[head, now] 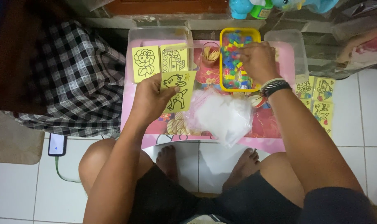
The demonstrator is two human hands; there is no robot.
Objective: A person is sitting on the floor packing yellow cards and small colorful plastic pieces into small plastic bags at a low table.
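Counter [275, 124]: small, pink, low, standing on a white tiled floor [14, 186]. On it:
- yellow tray [251, 35] of coloured pieces, far centre;
- clear plastic container [132, 49], far left, holding two yellow picture cards;
- second clear container [298, 49], far right;
- crumpled clear plastic bag [221, 116], near centre;
- more yellow picture cards [321, 99], right edge.

On the floor, left: phone [57, 144] with cable.

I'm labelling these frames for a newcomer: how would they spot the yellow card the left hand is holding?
Start at the small pink table in front of the seated person. At its left half, the left hand holds up a yellow card with a black deer outline. Its neighbours, a yellow flower card and a yellow castle card, lie flat behind it.
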